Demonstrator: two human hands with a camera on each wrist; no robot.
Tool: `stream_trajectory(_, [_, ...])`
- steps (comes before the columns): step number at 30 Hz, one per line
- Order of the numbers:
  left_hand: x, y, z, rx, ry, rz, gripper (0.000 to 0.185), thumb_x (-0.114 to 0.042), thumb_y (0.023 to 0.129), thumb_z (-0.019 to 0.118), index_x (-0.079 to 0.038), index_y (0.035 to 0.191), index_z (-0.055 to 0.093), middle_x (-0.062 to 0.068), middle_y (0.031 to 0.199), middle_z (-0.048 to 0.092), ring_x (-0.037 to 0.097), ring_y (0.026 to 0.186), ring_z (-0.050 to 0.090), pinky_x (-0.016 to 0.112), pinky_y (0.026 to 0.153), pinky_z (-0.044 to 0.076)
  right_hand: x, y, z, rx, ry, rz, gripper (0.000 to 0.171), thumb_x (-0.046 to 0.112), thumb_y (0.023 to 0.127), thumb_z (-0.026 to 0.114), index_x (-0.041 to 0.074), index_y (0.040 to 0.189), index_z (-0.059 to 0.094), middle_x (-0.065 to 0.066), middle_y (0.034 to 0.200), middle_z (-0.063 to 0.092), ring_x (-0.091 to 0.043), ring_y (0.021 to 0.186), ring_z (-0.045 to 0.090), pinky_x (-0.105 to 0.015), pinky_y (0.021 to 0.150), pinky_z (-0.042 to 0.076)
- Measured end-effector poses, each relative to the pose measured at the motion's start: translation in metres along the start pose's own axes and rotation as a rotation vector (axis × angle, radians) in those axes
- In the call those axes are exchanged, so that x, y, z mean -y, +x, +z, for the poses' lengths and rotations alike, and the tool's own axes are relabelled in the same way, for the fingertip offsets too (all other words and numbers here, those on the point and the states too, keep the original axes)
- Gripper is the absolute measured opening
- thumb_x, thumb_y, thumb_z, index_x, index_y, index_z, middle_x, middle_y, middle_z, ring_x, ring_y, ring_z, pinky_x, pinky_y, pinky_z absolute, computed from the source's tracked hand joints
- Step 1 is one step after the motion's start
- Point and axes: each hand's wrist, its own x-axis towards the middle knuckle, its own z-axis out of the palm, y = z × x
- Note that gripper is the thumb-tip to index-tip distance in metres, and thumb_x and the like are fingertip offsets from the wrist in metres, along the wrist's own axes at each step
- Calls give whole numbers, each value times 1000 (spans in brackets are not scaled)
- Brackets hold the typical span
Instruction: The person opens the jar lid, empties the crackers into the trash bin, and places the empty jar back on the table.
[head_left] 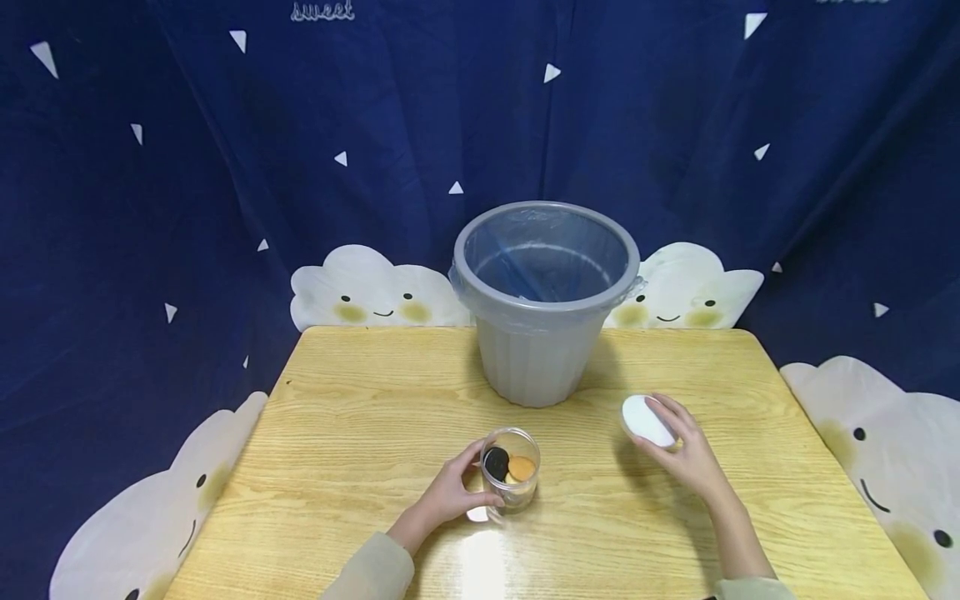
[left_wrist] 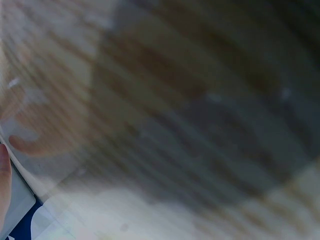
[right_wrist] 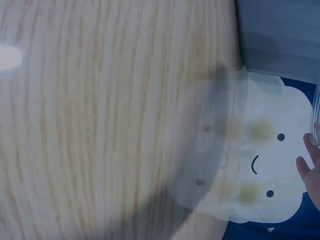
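In the head view my left hand point(head_left: 447, 493) grips a small clear jar point(head_left: 517, 500) from its left side, thumb in front. The open-topped jar stands upright, low over the table. Inside it show a black round piece point(head_left: 496, 463), an orange round piece point(head_left: 522, 468) and a little pale yellow. Off to the right, my right hand point(head_left: 692, 458) holds a round white lid point(head_left: 643, 421) by its edge, tilted above the table. The right wrist view catches only some fingers point(right_wrist: 311, 170) and a clear rim at its right edge. Blur fills most of the left wrist view.
A grey bin point(head_left: 536, 358) with a clear plastic liner stands at the back of the wooden table point(head_left: 360, 400), beyond both hands. Dark blue cloth point(head_left: 390, 100) with white triangles and smiling clouds point(head_left: 378, 287) hangs behind and around the table.
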Motion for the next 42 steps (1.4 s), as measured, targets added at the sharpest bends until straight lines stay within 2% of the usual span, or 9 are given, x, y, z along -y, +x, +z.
stream_trajectory(5, [19, 1, 6, -10, 9, 5, 84, -17, 66, 81, -6, 137, 37, 5, 118, 58, 22, 108, 52, 46, 99, 36, -3, -4, -1, -1, -16, 36, 61, 8, 72, 76, 0, 127, 50, -23, 133, 39, -46, 119, 34, -59, 87, 34])
stream_trajectory(8, [34, 3, 11, -18, 3, -9, 86, -21, 66, 81, -9, 138, 37, 1, 119, 58, 20, 109, 51, 47, 99, 35, -6, -6, -2, -1, -15, 55, 61, 10, 74, 76, 1, 128, 50, -23, 135, 38, -47, 120, 33, -60, 88, 34])
stream_trajectory(11, [40, 3, 11, -17, 4, -5, 87, -27, 66, 81, -11, 139, 37, -2, 119, 57, 16, 108, 52, 45, 98, 37, -10, -8, -3, 1, -13, 73, 61, 12, 75, 75, 1, 128, 49, -24, 135, 37, -48, 120, 33, -63, 87, 33])
stream_trajectory(16, [41, 3, 11, -13, 1, -9, 88, -34, 65, 80, -15, 139, 37, -4, 120, 56, 15, 109, 51, 46, 99, 35, -16, -11, -2, 7, -31, 116, 61, 17, 76, 75, 2, 129, 49, -25, 135, 36, -49, 119, 32, -65, 88, 32])
stream_trajectory(24, [41, 3, 11, -10, -6, -33, 89, -35, 64, 81, -17, 139, 37, -7, 119, 56, 13, 110, 50, 45, 100, 34, -27, -16, -1, 23, -46, 166, 64, 22, 78, 73, 0, 132, 45, -28, 137, 32, -52, 120, 30, -68, 88, 30])
stream_trajectory(33, [42, 3, 11, -16, -2, 2, 88, -32, 64, 81, -14, 139, 38, -7, 119, 57, 13, 109, 51, 40, 99, 37, -37, -21, -2, 4, -112, 185, 65, 25, 78, 73, 0, 131, 45, -28, 136, 34, -54, 118, 32, -68, 88, 30])
stream_trajectory(42, [43, 3, 11, -16, -3, 6, 88, -33, 65, 81, -14, 139, 38, -8, 119, 56, 12, 109, 51, 40, 98, 38, -44, -25, -2, -11, -110, 209, 66, 23, 78, 73, -2, 132, 44, -30, 136, 32, -56, 118, 30, -69, 88, 30])
